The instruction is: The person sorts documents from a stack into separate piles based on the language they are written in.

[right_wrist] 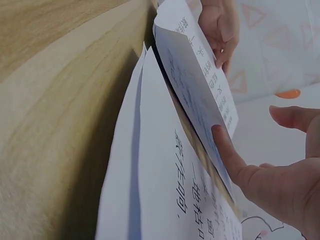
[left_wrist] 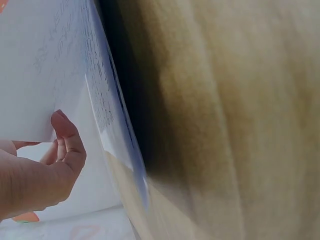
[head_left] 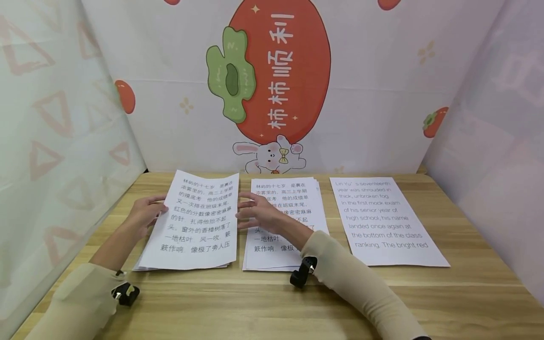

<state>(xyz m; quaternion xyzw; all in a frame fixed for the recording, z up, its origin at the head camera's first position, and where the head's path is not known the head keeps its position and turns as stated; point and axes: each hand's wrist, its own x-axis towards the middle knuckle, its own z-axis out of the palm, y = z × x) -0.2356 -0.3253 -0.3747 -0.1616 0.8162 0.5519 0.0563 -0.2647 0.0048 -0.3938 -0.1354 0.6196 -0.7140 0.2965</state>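
My left hand [head_left: 144, 212] pinches the left edge of a printed sheet of paper [head_left: 195, 222], its thumb on the printed face, as the left wrist view shows. The sheet is lifted and slightly bowed above other sheets [head_left: 142, 265] that peek out below it. At its right edge is my right hand [head_left: 261, 215], fingers extended and thumb apart; in the right wrist view a fingertip [right_wrist: 217, 131] meets or nearly meets that edge. Under my right hand lies a middle stack of printed sheets [head_left: 272, 262], partly hidden by the hand and forearm.
A sheet with English text [head_left: 382, 222] lies on the right of the wooden table [head_left: 238, 307]. White walls stand on three sides; the back one [head_left: 374, 94] carries a red fruit and a rabbit drawing. Both wrists wear small black devices [head_left: 299, 278].
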